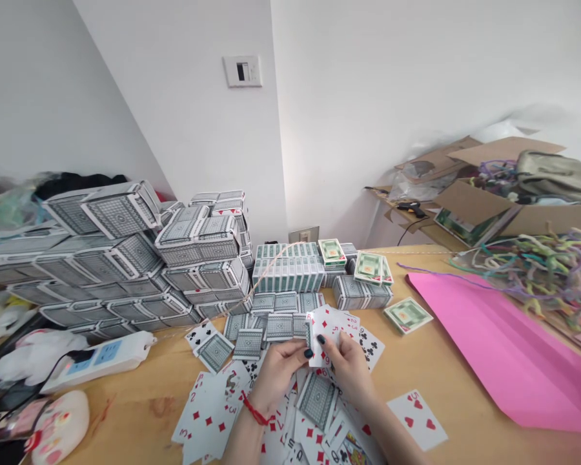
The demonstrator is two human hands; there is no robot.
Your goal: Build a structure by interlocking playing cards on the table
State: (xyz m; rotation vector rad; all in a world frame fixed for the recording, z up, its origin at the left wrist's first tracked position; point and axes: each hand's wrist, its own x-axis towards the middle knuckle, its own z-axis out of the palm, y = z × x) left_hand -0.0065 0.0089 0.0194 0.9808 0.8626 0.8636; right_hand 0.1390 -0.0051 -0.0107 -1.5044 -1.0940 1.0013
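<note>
My left hand (275, 373) and my right hand (349, 367) meet over the wooden table (465, 400), both closed on a small fan of playing cards (330, 323) with red diamond faces. A red string bracelet (254, 411) circles my left wrist. Loose cards lie face up and face down under and around both hands, among them a five of hearts (417, 418) to the right and a spread of red cards (208, 413) to the left. A row of face-down cards (266, 326) sits just beyond my fingers.
Stacked card boxes (126, 258) fill the back left. Green-backed decks (290, 271) and a loose green deck (407, 315) stand behind the cards. Pink paper (503, 349), coloured strings (542, 271), cardboard boxes (489, 206) lie right. A white power strip (97, 358) lies left.
</note>
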